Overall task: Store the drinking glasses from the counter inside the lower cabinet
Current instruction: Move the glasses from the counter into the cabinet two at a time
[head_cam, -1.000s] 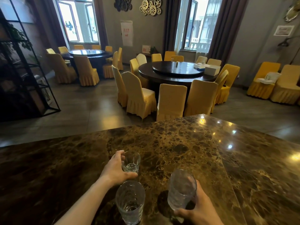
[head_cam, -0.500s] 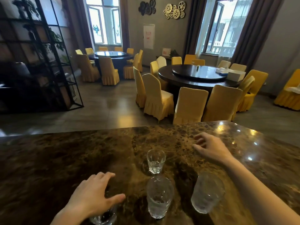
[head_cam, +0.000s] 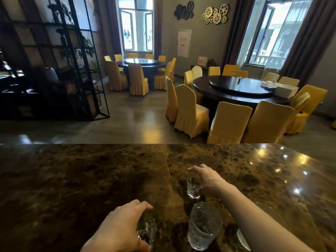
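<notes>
The marble desk [head_cam: 72, 179] lies bare across its whole left half and along the far edge, giving open passage there. Near the front centre the room is tight: a tall textured glass [head_cam: 203, 226] stands just beside the right forearm, with a small glass [head_cam: 193, 187] close behind it under the right hand [head_cam: 207, 177]. The left hand [head_cam: 118, 231] covers another glass [head_cam: 146, 230] at the front edge, leaving a narrow gap to the tall one. The right side holds only reflections.
</notes>
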Motion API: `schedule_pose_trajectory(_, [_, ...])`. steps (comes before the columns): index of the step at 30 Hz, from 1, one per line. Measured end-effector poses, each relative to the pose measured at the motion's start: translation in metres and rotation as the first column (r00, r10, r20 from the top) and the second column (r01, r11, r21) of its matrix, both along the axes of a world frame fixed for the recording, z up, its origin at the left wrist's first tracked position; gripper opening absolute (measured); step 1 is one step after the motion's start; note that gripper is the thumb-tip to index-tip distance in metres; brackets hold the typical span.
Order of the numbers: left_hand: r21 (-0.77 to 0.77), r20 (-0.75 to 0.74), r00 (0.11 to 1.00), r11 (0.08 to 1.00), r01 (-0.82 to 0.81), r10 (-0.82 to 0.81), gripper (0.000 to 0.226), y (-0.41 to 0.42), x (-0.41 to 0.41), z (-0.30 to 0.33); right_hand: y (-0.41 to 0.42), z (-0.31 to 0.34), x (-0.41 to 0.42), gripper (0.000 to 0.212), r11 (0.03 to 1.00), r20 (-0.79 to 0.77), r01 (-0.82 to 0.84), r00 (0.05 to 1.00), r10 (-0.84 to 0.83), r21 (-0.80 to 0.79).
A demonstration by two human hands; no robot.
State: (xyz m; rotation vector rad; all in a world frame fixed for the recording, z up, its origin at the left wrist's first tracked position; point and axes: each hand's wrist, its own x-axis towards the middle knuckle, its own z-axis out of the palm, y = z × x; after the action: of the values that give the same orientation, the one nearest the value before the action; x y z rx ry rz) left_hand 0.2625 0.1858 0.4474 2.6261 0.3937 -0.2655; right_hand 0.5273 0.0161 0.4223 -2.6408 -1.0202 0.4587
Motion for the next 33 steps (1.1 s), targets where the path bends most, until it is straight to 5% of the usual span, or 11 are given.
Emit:
schedule_pose_trajectory(14, [0.047,0.068,0.997,0.998,0.045,-0.048,0.081,-0.002,-0.008,-0.010,0.010,0.001,-0.001,0.080,0.998,0.034,0.028,0.999,-0.030,0.055])
schedule_pose_trajectory(33, [0.091,0.085,0.994,0.994,0.064,-0.072,0.062,0.000,-0.029,-0.025,0.138,0.005,-0.088,0.082,0.966,0.089,-0.250,0.966,0.244,0.066])
